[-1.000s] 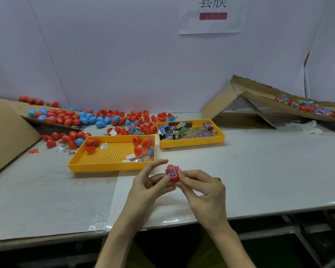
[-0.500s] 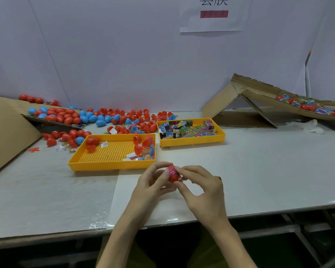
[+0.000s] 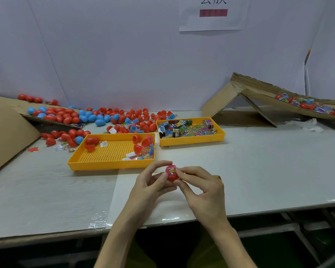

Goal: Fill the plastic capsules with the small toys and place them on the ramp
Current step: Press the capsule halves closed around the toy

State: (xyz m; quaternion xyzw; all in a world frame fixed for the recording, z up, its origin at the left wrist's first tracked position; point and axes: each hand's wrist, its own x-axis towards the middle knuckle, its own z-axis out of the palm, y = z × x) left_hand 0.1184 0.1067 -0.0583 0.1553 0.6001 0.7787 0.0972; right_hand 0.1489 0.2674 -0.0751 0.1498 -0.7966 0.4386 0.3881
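Both hands pinch one red capsule (image 3: 172, 173) between them. Left hand (image 3: 152, 183) cradles it; right hand (image 3: 200, 187) grips its side.

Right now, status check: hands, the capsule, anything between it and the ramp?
Left hand and right hand both pinch the red capsule, over the table. Path to the cardboard ramp looks open.

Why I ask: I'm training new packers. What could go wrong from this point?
1. Only fingertips of the left hand and right hand pinch the red capsule; it could slip, roll across the smooth table and drop off the near edge.
2. I cannot tell whether its halves are fully snapped; it might pop open on the ramp.
3. The ramp stands far to the right, so a toss might miss.
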